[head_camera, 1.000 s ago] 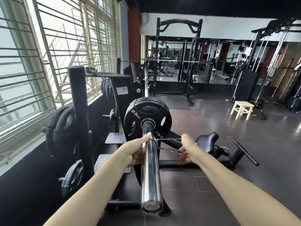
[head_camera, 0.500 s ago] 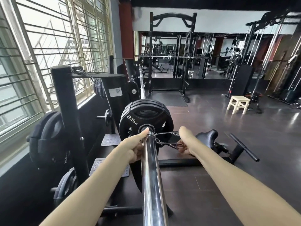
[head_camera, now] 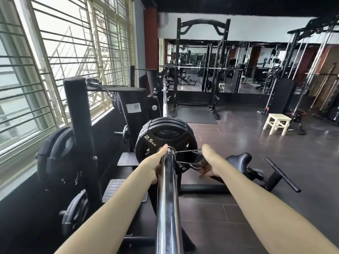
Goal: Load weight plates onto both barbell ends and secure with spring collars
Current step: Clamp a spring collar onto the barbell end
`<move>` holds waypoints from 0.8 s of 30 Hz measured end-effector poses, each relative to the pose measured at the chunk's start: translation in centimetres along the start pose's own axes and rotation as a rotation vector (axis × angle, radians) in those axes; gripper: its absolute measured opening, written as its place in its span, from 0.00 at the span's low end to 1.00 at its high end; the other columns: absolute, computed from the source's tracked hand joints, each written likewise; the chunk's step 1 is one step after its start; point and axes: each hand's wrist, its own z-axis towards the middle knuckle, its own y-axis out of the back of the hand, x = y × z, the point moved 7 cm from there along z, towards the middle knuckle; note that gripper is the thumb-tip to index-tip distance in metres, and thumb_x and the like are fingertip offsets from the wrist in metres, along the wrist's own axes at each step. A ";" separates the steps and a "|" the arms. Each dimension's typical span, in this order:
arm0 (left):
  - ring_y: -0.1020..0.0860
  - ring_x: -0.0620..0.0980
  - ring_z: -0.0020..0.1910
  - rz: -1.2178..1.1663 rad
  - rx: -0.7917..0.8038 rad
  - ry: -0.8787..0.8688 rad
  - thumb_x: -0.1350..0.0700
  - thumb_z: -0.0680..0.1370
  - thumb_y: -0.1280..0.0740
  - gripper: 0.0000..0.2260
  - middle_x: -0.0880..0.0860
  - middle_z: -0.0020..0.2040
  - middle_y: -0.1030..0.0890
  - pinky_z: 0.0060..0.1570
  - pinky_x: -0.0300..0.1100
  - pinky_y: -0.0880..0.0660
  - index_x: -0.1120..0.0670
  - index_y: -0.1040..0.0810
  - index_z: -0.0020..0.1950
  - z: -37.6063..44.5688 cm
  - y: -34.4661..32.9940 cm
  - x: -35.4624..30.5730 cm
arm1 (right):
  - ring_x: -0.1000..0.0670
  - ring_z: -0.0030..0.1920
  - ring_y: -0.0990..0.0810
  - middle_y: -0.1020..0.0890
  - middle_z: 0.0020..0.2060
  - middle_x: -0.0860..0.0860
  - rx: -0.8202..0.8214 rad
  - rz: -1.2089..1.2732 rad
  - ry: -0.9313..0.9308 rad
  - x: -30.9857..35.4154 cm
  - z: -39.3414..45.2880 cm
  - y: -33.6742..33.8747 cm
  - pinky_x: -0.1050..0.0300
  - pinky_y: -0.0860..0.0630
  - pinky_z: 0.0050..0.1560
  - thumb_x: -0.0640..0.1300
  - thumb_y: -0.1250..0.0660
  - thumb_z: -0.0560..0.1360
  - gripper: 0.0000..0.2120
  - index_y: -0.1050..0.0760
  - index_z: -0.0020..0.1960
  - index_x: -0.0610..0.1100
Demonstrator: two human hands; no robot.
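Observation:
The chrome barbell sleeve (head_camera: 168,198) runs away from me up the middle. Black 2.5 kg weight plates (head_camera: 161,138) sit stacked at its far end. A wire spring collar (head_camera: 172,150) is coiled around the sleeve right against the plates, its two handles sticking out to the right. My left hand (head_camera: 155,165) is wrapped around the sleeve just behind the collar, thumb tip touching the coil. My right hand (head_camera: 208,165) pinches the two collar handles; its fingers are partly hidden behind the wrist.
A black plate rack post (head_camera: 80,129) with more plates (head_camera: 56,158) stands at the left by the barred windows. Another spring collar (head_camera: 95,82) lies on the rack top. A black padded seat frame (head_camera: 238,160) sits right of the bar, a wooden stool (head_camera: 278,122) farther off.
The collar has slid forward along the sleeve from mid-bar up against the plates, with both hands moving along with it. The view has moved closer to the plates.

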 end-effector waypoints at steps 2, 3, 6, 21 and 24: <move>0.16 0.55 0.35 -0.009 0.032 -0.007 0.42 0.74 0.25 0.19 0.57 0.34 0.15 0.38 0.48 0.19 0.59 0.18 0.44 -0.2 -0.4 0.4 | 0.41 0.36 0.21 0.21 0.38 0.40 0.053 -0.034 -0.003 -0.1 0.2 0.3 0.41 0.20 0.46 0.58 0.48 0.82 0.27 0.27 0.52 0.34; 0.15 0.57 0.39 0.003 0.051 -0.003 0.40 0.75 0.26 0.21 0.59 0.39 0.14 0.40 0.49 0.18 0.60 0.17 0.47 -0.3 -0.5 0.4 | 0.39 0.40 0.19 0.20 0.40 0.39 0.077 -0.040 0.001 0.0 0.2 0.3 0.42 0.20 0.47 0.59 0.47 0.82 0.28 0.26 0.51 0.33; 0.15 0.61 0.45 0.017 0.084 0.021 0.38 0.76 0.29 0.26 0.65 0.52 0.14 0.41 0.52 0.16 0.62 0.18 0.57 -0.8 -0.7 0.6 | 0.39 0.43 0.20 0.20 0.42 0.38 0.121 0.006 -0.007 -0.2 0.4 0.3 0.42 0.20 0.48 0.62 0.44 0.81 0.29 0.26 0.49 0.35; 0.18 0.56 0.35 0.048 0.098 -0.029 0.40 0.79 0.32 0.23 0.59 0.37 0.18 0.45 0.50 0.18 0.62 0.20 0.53 2.1 -0.8 0.0 | 0.42 0.38 0.20 0.18 0.39 0.41 -0.117 0.174 0.044 -0.1 2.1 -0.6 0.53 0.25 0.38 0.44 0.49 0.74 0.13 0.27 0.42 0.41; 0.18 0.56 0.35 0.057 0.090 -0.025 0.40 0.79 0.32 0.23 0.60 0.37 0.18 0.43 0.50 0.18 0.62 0.20 0.54 1.8 -0.7 0.1 | 0.42 0.40 0.18 0.17 0.41 0.41 -0.110 0.174 0.048 0.1 1.7 -0.6 0.52 0.24 0.40 0.44 0.49 0.74 0.13 0.26 0.44 0.41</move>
